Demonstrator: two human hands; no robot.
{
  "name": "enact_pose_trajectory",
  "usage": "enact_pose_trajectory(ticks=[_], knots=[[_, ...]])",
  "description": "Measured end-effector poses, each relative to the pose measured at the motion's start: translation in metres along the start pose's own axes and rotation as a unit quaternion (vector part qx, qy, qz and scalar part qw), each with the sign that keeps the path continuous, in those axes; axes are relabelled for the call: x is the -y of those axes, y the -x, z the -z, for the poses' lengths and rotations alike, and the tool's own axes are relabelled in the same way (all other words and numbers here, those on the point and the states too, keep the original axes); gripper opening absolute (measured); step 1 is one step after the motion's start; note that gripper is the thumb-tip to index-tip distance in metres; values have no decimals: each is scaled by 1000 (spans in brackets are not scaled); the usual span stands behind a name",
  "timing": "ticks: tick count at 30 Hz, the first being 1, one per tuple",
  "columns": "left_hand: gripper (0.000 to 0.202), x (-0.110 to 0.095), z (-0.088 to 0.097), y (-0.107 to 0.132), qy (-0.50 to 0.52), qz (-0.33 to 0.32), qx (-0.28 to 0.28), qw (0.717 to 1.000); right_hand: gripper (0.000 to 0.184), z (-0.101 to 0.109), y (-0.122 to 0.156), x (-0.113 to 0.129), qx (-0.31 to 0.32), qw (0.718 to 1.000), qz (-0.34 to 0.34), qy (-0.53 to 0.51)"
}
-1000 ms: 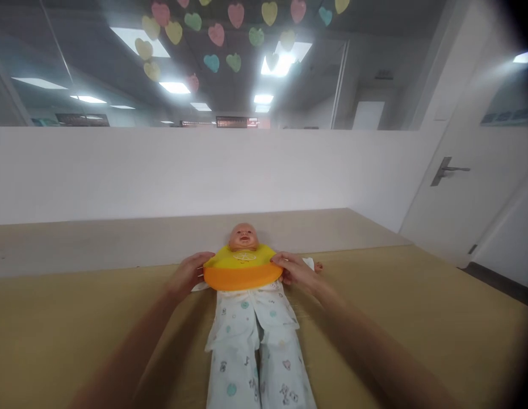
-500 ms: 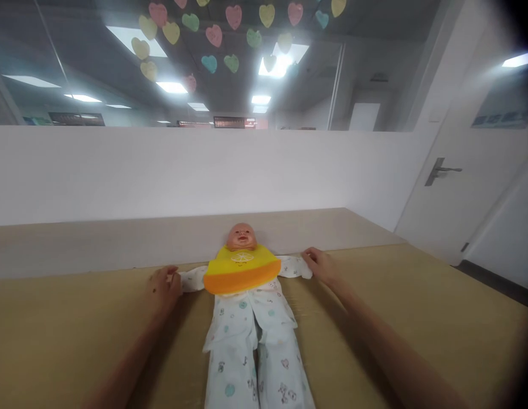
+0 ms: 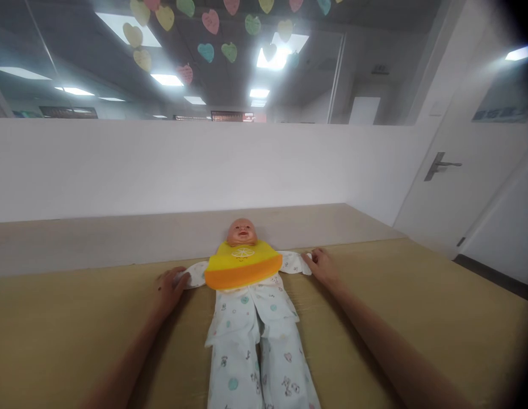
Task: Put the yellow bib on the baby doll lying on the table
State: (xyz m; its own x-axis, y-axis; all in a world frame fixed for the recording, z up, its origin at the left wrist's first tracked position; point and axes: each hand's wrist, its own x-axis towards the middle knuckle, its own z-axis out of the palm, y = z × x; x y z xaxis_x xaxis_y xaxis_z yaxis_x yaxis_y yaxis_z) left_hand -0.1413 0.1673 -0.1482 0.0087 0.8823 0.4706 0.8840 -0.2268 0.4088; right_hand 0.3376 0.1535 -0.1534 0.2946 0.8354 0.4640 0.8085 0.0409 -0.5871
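A baby doll (image 3: 242, 232) lies face up on the table, dressed in a white patterned top (image 3: 272, 298) and matching trousers (image 3: 285, 363). Over its chest is a yellow bib (image 3: 236, 260) with an orange lower pocket and a citrus-slice print. My left hand (image 3: 170, 288) is closed on the end of one sleeve (image 3: 197, 275), the cuff partly hidden by my fingers. On the other side, my right hand (image 3: 323, 267) pinches the cuff of the opposite sleeve (image 3: 293, 262). Both sleeves are stretched out sideways from the bib.
The wooden table (image 3: 387, 301) has a paler strip (image 3: 97, 238) along its back, against a white wall (image 3: 196, 165). Above is a window with paper hearts (image 3: 210, 22) stuck on it. A door with a metal handle (image 3: 438, 165) stands at the right.
My left hand's thumb and fingers have shifted inward over the left sleeve's end. My right hand stays at its cuff. The whole view has tilted slightly.
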Motion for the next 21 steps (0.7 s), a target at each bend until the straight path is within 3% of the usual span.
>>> enact_pose_trajectory(ticks=[3,7,15,21], knots=[[40,-3,3,4,-5,-2,-2,1000,45,-4,1,1,15,995,-13,-95],[32,-10,7,7,-23,4,-5,1000,41,-7,0,2,51,962,-69,-261],[28,-23,15,10,-105,30,12,994,33,-6,-5,-5,18,933,-161,-322],[36,-30,20,14,-116,50,5,992,31,-8,-5,-6,14,923,-179,-340]])
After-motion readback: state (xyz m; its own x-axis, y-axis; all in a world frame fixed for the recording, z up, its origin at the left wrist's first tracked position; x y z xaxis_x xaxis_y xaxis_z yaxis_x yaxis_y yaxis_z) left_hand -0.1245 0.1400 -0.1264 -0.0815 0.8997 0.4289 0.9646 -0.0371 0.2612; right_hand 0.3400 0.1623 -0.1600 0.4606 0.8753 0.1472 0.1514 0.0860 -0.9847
